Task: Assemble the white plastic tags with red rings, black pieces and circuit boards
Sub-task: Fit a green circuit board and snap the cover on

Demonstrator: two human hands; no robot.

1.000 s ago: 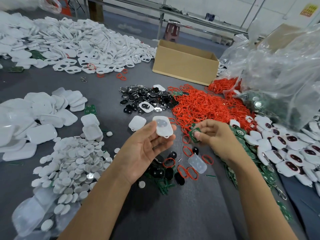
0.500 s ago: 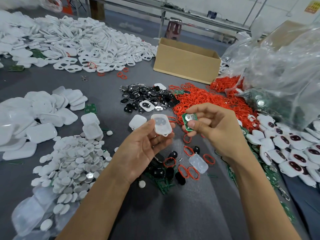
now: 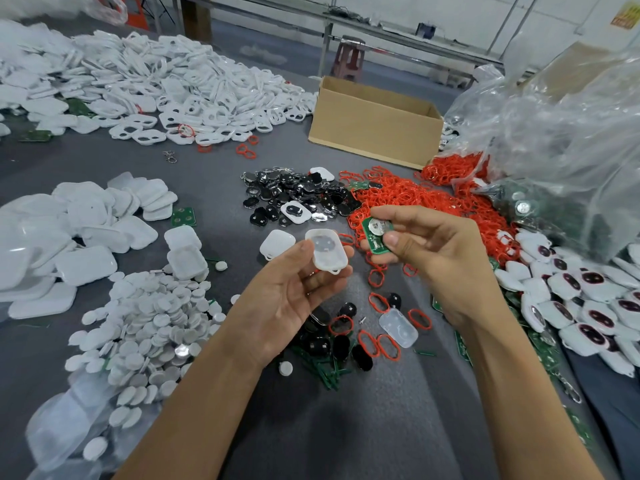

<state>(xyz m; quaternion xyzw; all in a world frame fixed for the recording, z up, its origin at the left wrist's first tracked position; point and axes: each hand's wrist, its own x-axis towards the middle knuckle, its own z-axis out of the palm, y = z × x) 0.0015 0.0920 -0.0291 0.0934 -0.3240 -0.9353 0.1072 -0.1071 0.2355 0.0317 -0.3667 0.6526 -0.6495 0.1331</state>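
My left hand point(image 3: 287, 299) holds a white plastic tag shell point(image 3: 329, 249) between thumb and fingertips, hollow side up. Just right of it, my right hand point(image 3: 436, 258) pinches a green circuit board point(image 3: 377, 235) with a round silver battery on it, a small gap away from the shell. A heap of red rings point(image 3: 415, 202) lies behind the hands, a pile of black pieces point(image 3: 294, 197) to its left. Loose red rings, black pieces and a clear shell point(image 3: 396, 325) lie on the grey table below my hands.
White shell halves point(image 3: 79, 237) and white round discs point(image 3: 149, 320) lie at left, white frames point(image 3: 156, 84) at far left. A cardboard box point(image 3: 374, 133) stands behind. A clear plastic bag point(image 3: 571, 150) bulges at right above finished tags point(image 3: 588, 303).
My right hand lifted the circuit board from the table at the red rings and brought it up beside the shell. My left hand stayed nearly in place.
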